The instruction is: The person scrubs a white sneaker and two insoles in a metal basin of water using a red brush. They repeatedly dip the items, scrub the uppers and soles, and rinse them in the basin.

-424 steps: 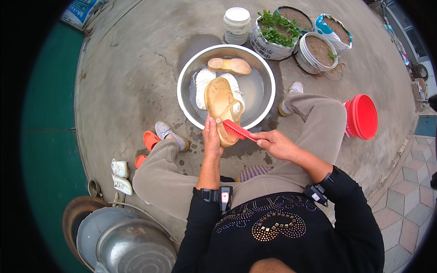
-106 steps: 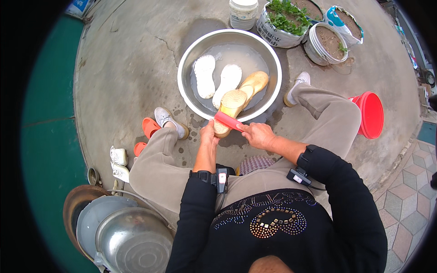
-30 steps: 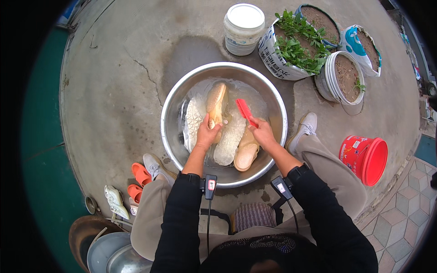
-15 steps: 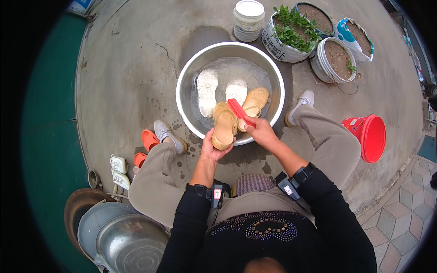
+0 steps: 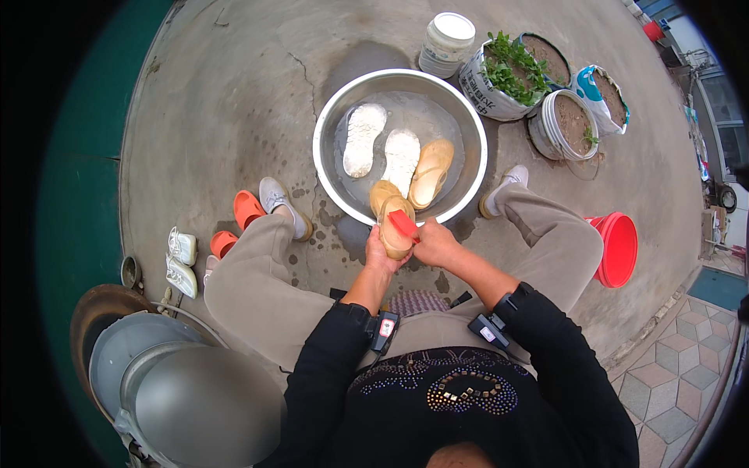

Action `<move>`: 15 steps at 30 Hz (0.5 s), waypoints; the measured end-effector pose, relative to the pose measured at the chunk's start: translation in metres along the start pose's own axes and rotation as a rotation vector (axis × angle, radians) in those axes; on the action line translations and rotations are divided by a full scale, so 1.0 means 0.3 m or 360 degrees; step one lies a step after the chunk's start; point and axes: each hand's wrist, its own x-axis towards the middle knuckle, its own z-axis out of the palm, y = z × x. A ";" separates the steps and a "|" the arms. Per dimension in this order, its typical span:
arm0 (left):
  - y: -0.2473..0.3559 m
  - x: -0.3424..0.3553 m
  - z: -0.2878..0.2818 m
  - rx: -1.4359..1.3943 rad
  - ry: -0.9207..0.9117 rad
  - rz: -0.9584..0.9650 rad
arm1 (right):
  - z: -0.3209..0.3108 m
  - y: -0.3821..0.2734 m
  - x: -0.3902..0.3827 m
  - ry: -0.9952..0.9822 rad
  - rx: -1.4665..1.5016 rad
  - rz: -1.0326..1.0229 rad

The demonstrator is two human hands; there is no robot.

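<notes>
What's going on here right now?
A person's left hand holds a tan shoe over the near rim of a metal basin. Their right hand grips a red brush over the shoe's near end; whether the bristles touch is hard to tell. Two white shoes lie soles up in the basin, with a second tan shoe to their right.

In one basin [image 5: 469,132], two white shoes [image 5: 364,142], one tan shoe [image 5: 431,173]; outside, one tub [image 5: 445,48] at one o'clock, four planters [image 5: 488,97] around two, one bucket [image 5: 617,249] at four, one red brush [image 5: 402,223] and a second tan shoe [image 5: 385,197] at six, two orange clogs [image 5: 247,209] at eight.
</notes>
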 end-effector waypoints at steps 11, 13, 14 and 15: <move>-0.012 0.019 -0.028 0.0012 -0.0070 -0.0079 | 0.088 -0.063 0.179 0.0124 -0.0097 0.0099; -0.007 0.035 -0.041 -0.0014 -0.0047 -0.0134 | 0.058 -0.071 0.096 0.0026 -0.0312 -0.0075; -0.004 0.045 -0.048 -0.0051 -0.0107 -0.0127 | 0.045 -0.072 0.045 -0.0044 -0.0426 -0.0103; 0.004 0.056 -0.054 -0.0099 -0.0163 -0.0148 | 0.031 -0.071 -0.004 -0.0020 -0.0402 -0.0174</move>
